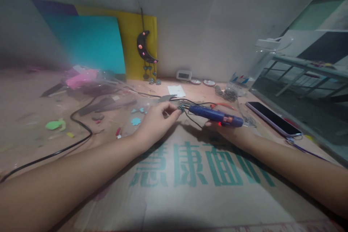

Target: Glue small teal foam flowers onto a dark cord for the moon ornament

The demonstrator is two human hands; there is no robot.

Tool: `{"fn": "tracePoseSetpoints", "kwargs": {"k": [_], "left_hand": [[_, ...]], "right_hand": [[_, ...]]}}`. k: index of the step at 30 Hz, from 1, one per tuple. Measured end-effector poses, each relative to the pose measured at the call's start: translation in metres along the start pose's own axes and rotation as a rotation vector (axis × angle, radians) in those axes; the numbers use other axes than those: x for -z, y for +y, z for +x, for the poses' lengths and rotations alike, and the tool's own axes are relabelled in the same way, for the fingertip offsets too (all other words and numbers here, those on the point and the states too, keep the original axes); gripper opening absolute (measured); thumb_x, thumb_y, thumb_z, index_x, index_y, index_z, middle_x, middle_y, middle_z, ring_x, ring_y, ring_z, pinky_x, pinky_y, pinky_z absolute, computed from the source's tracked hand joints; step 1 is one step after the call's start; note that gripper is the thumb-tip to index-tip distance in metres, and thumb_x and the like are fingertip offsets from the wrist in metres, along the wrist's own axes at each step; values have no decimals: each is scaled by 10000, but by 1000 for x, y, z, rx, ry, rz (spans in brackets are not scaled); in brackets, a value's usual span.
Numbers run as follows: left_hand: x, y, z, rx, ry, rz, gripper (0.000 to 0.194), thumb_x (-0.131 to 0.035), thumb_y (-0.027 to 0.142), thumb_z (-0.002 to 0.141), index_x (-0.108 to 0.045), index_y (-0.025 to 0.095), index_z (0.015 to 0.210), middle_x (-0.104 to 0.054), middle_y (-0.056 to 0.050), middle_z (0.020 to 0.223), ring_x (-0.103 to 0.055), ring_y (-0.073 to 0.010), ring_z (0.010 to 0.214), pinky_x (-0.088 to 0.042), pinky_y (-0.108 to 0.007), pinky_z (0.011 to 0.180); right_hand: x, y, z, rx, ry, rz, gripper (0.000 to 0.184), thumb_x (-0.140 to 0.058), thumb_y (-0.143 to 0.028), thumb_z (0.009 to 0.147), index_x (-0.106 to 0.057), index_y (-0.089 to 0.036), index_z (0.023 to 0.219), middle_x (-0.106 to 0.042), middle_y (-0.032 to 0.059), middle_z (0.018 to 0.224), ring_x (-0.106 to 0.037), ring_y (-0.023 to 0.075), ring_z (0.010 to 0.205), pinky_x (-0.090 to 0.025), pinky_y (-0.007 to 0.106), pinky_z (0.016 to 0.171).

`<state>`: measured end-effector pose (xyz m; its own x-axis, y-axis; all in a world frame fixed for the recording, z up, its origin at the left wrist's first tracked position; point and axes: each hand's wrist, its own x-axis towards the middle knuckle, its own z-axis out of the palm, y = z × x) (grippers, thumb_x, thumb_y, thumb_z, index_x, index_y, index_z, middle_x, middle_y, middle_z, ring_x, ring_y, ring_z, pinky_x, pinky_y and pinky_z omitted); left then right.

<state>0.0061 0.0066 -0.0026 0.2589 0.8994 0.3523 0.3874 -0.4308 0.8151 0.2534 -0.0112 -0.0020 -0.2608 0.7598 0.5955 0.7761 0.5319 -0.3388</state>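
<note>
My right hand [231, 123] is wrapped round a blue hot glue gun [206, 113], whose small red light glows by the fingers. Its metal tip points left, right beside the fingertips of my left hand [160, 116]. Those fingertips pinch a small teal piece [181, 108], mostly hidden by the thumb. A thin dark cord [193, 119] hangs near it. Left of my left hand, a light-blue flower piece [136, 121] lies on the table with small light-blue pieces [140, 110] behind it.
A moon-shaped hanging ornament [144, 49] leans on a yellow sheet [130, 36] at the back. A phone [273, 119] and a clear plastic jug [241, 79] stand right. A black cable [81, 136] runs across the left, near plastic bags [84, 78] and a green piece [54, 125].
</note>
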Motion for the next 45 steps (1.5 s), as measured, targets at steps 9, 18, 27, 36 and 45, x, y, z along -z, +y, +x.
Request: {"fn": "tracePoseSetpoints", "kwargs": {"k": [9,18,27,36,45], "left_hand": [[0,0,0,-5,2,10,174,-572,331,870,-614,186,781,-676,-14,802,-614,-175,778,-445,-290,728],[0,-3,0,5,-3,4,191,-568,358,877,-618,187,807,-673,-13,815,-611,-173,782,-438,-289,717],[1,-3,1,34,9,2,208,-568,383,872,-621,190,815,-672,-12,810,-601,-173,760,-437,-286,696],[0,-5,0,38,2,0,200,-567,378,877,-616,193,819,-656,-2,804,-592,-170,770,-422,-291,706],[0,-3,-3,37,-7,-16,205,-567,376,879,-610,190,805,-644,3,790,-585,-164,765,-417,-285,706]], "right_hand": [[4,-6,1,-81,3,15,267,-707,-464,744,-589,-236,673,-629,29,709,-581,209,696,-455,310,586],[4,-5,1,-72,-19,14,272,-670,-473,775,-548,-253,670,-608,31,693,-579,221,691,-454,329,587],[3,-5,3,-64,-22,31,286,-688,-487,755,-554,-245,680,-604,11,620,-591,212,633,-455,321,559],[-2,7,-2,-32,-30,47,247,-721,-454,748,-597,-241,733,-633,1,688,-598,196,634,-463,309,575],[-4,8,-3,-82,-11,57,205,-737,-394,741,-585,-258,719,-628,-11,675,-574,172,579,-450,285,521]]}}
